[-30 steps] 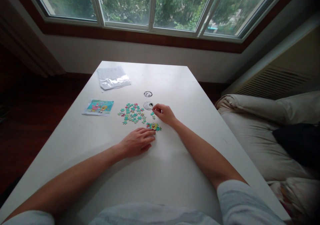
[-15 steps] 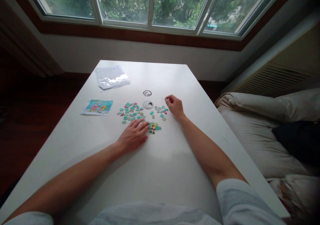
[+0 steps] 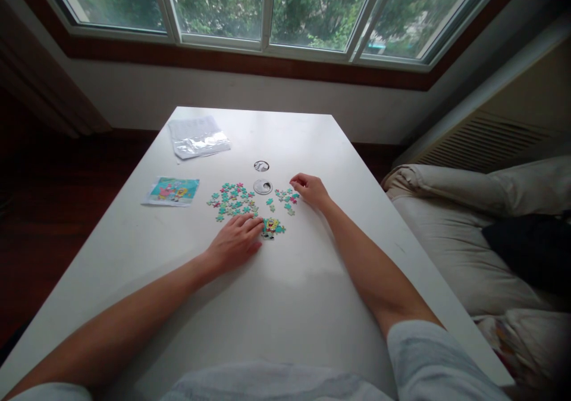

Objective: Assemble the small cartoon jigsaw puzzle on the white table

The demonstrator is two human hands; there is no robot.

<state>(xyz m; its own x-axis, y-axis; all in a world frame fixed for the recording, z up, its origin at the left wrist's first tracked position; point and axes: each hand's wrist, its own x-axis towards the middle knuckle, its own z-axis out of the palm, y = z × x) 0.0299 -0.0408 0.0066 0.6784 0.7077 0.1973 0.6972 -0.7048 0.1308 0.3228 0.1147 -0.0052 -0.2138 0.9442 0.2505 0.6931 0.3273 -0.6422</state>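
Note:
My left hand [image 3: 236, 240] lies flat on the white table, fingers stretched out, its fingertips at the left edge of a partly joined jigsaw puzzle [image 3: 270, 227] with a yellow cartoon figure. Just beyond that hand spreads a heap of loose puzzle pieces [image 3: 232, 199], mostly turquoise and green with some pink. My right hand [image 3: 312, 190] hovers at the right of a smaller group of puzzle pieces [image 3: 285, 196], thumb and fingers drawn together. Whatever is between those fingertips is too small to make out.
A printed picture card [image 3: 173, 191] lies left of the pieces on the white table [image 3: 276, 306]. Behind it is a clear plastic bag [image 3: 198, 138]. Two round inserts, a grommet [image 3: 263, 187] and a hole [image 3: 261, 166], sit mid-table. A sofa [image 3: 428, 240] stands along the right side.
My right hand has moved slightly down and left, closer to the smaller group of pieces. The left hand stays beside the joined puzzle. The whole view has shifted a little.

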